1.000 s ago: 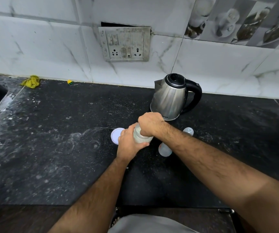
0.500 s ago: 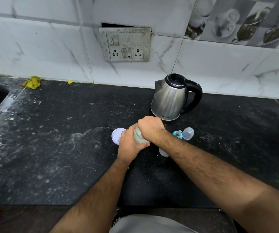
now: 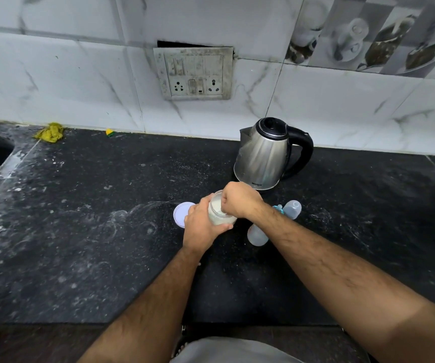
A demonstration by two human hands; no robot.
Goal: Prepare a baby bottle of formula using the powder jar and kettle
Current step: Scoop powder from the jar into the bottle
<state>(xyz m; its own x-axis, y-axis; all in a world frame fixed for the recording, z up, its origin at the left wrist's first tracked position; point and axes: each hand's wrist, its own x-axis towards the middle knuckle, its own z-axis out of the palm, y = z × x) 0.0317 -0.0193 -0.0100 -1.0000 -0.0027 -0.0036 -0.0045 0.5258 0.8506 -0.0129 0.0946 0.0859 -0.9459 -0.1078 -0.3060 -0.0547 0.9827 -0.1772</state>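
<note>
1. The right hand (image 3: 238,200) is bunched into a fist over the open mouth of the powder jar (image 3: 220,212), fingertips pointing down into the white powder. It seems to pinch something (probably a scoop), but what it holds is hidden.

2. The left hand (image 3: 202,226) wraps around the near left side of the jar, fingers curled onto the glass, steadying it upright on the black counter (image 3: 80,231).

3. The jar's white lid (image 3: 181,213) lies flat just left of the jar, partly behind the left hand's knuckles.

4. The relation that matters next, I judge: the baby bottle (image 3: 257,234) stands just right of the jar and a little nearer the person, tucked under the right forearm, its long axis upright as far as can be told. The right hand is the nearer one, so a short move right and toward the body would bring the powder over it.

5. The bottle's top piece (image 3: 291,209), with a blue ring, lies on its side just beyond the forearm.

6. The kettle (image 3: 266,155) stands behind the jar, handle to the right, close enough to catch a lifted hand.

7. Farther off, out of the way: a wall socket panel (image 3: 194,73) and a yellow cloth (image 3: 50,132).
</note>
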